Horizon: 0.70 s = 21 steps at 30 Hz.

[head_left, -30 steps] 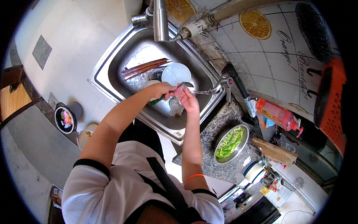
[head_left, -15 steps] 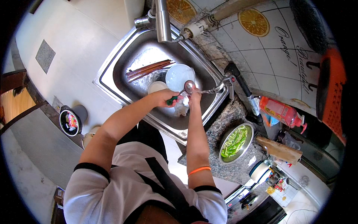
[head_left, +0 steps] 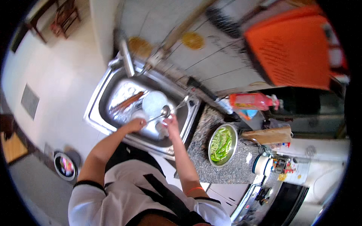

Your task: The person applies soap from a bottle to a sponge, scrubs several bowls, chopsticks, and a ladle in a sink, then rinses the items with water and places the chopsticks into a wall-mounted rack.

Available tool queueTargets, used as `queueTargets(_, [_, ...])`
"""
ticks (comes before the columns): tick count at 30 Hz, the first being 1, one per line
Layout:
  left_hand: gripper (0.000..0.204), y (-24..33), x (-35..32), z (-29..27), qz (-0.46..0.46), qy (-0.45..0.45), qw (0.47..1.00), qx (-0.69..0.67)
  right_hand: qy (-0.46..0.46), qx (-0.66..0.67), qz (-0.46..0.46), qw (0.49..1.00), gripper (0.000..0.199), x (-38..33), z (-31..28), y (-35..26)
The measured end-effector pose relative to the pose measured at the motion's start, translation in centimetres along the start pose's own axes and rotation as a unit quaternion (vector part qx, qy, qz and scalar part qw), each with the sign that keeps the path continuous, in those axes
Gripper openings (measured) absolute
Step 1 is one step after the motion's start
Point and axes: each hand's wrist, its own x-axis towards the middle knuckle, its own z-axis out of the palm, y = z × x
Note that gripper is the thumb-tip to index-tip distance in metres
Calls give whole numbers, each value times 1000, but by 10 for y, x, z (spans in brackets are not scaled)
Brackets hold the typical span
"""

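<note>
Over the sink, my left hand (head_left: 136, 125) is closed round the handle end of a metal ladle (head_left: 165, 110), whose round bowl points to the right. My right hand (head_left: 171, 125) is just below the ladle's bowl with its fingers bent; blur hides whether they touch it. Under my hands lie a pale round bowl (head_left: 154, 103) and a smaller whitish bowl (head_left: 140, 115), partly behind the ladle. A bundle of brown chopsticks (head_left: 128, 102) rests at the sink's left. Beside my right hand is a crumpled whitish thing (head_left: 162, 131) that I cannot make out.
The steel sink (head_left: 94, 109) has a tall faucet (head_left: 127, 58) at its back left and a small tap (head_left: 184, 101) at its right. On the granite counter (head_left: 196, 150) stands a metal bowl of cut green vegetables (head_left: 221, 145). A red bottle (head_left: 250, 101) and orange basket (head_left: 290, 49) are beyond.
The view has swung, so the sink sits lower and further left. My left hand has moved away from my right along the ladle, which now shows more of its handle.
</note>
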Motion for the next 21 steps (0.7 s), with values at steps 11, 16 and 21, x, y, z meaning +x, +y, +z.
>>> queueTargets(11, [23,92,6,-8,160,-68,970,-172,-118,-143,-191,964,16,-37,-10,-65])
queueTargets(16, [32,63,20,-11,80,96,992,-9,7,-409,-359,839,13,-132,-22,-187])
queueTargets(21, [33,43,7,-20,-8,179,980,88,70,-144,-637,754,14,-278,-45,-330])
